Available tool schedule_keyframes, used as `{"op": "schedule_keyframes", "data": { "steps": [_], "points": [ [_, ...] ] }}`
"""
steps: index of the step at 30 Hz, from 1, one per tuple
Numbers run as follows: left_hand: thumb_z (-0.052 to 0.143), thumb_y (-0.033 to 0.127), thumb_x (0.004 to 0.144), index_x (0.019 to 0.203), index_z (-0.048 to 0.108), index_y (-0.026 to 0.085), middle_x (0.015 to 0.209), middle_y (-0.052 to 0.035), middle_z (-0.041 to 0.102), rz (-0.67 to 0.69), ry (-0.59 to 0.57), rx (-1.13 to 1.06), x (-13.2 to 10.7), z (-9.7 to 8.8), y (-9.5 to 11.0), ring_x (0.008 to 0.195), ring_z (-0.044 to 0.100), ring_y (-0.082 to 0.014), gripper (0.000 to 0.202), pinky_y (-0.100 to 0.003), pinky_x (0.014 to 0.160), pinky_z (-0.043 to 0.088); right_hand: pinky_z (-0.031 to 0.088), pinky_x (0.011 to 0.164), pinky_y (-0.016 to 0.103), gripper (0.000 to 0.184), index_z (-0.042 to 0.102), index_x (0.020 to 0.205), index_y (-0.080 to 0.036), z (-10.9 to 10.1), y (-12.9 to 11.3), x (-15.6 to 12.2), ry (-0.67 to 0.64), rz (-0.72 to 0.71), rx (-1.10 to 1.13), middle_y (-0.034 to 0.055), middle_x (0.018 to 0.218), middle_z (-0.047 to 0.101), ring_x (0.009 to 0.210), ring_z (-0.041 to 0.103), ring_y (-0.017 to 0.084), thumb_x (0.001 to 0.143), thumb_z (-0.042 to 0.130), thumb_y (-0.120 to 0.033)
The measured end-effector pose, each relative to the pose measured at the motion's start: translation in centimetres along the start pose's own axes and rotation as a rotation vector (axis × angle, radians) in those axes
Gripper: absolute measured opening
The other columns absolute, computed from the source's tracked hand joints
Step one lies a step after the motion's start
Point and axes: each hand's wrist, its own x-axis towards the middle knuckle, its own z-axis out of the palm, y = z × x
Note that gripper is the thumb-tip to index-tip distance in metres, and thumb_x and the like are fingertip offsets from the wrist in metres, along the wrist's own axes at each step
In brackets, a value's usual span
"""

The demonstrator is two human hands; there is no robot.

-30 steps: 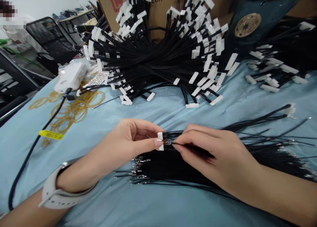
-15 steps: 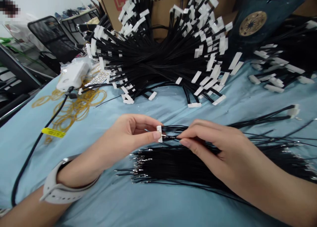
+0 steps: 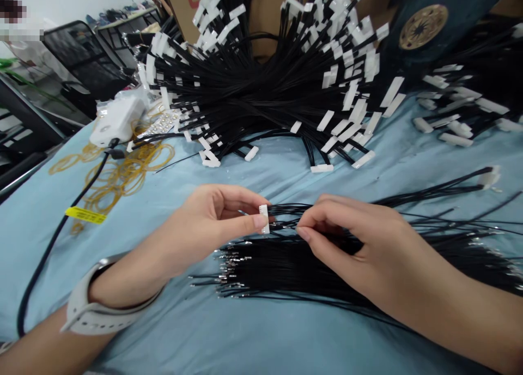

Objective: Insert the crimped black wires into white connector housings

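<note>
Pinched between thumb and fingers of my left hand (image 3: pixel 218 214) is a white plug connector (image 3: pixel 265 219), held upright on its narrow edge. Several black wires (image 3: pixel 288 207) run out of it to the right, passing behind my right hand (image 3: pixel 355 230). That hand's thumb and index fingertips are pressed together on a thin black wire close to the connector; a small metal tip shows just left of them. Below both hands lies a thick bundle of loose black wires (image 3: pixel 286 268) with bare metal ends. The far wire ends reach another white connector (image 3: pixel 488 177) at the right.
Behind is a large heap of black cables (image 3: pixel 257 91) with white connectors, against a cardboard box (image 3: pixel 265 20). Left lie yellow rubber bands (image 3: pixel 122 173), a white power block (image 3: pixel 118 121) and a black cord (image 3: pixel 53 260). A dark blue bag (image 3: pixel 425 29) and more cables (image 3: pixel 466 105) are back right.
The camera view has shifted slightly. My left hand keeps the connector in the same grip. My right fingertips have moved a little, staying pinched just right of the connector.
</note>
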Motion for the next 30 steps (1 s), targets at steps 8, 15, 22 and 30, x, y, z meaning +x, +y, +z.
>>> {"op": "schedule_keyframes", "data": {
  "steps": [8, 15, 22, 30],
  "points": [
    [0.074, 0.015, 0.066, 0.078, 0.072, 0.016, 0.07, 0.0024, 0.071, 0.008, -0.014, 0.017, -0.11, 0.0, 0.02, 0.063, 0.061, -0.0062, 0.012, -0.011, 0.06, 0.048, 0.039, 0.054, 0.018, 0.016, 0.056, 0.073, -0.017, -0.27, -0.19, -0.21, -0.019, -0.032, 0.001, -0.002, 0.069, 0.055, 0.059, 0.048, 0.007, 0.082, 0.05, -0.006],
    [0.074, 0.017, 0.066, 0.078, 0.072, 0.017, 0.068, 0.0034, 0.07, 0.024, -0.026, 0.032, -0.22, -0.04, -0.19, 0.063, 0.062, -0.0068, 0.012, -0.012, 0.059, 0.048, 0.038, 0.053, 0.018, 0.016, 0.054, 0.073, -0.016, -0.17, -0.18, -0.26, -0.036, -0.097, -0.013, -0.0004, 0.072, 0.055, 0.064, 0.05, 0.008, 0.084, 0.048, -0.006],
    [0.075, 0.017, 0.067, 0.078, 0.072, 0.018, 0.069, 0.0034, 0.071, 0.031, -0.037, 0.026, -0.11, -0.01, -0.11, 0.062, 0.062, -0.007, 0.011, -0.012, 0.058, 0.048, 0.035, 0.049, 0.017, 0.015, 0.054, 0.076, -0.017, -0.28, -0.36, -0.18, -0.016, -0.064, -0.021, -0.0029, 0.07, 0.054, 0.058, 0.047, 0.006, 0.081, 0.051, -0.004],
    [0.074, 0.018, 0.068, 0.08, 0.072, 0.016, 0.07, 0.0021, 0.07, 0.031, -0.046, 0.03, -0.34, -0.01, -0.18, 0.064, 0.061, -0.0079, 0.013, -0.014, 0.059, 0.047, 0.036, 0.05, 0.017, 0.015, 0.053, 0.071, -0.017, -0.18, -0.76, -0.27, -0.019, 0.021, 0.014, -0.0045, 0.066, 0.051, 0.055, 0.044, 0.005, 0.079, 0.053, -0.005]
  ]
}}
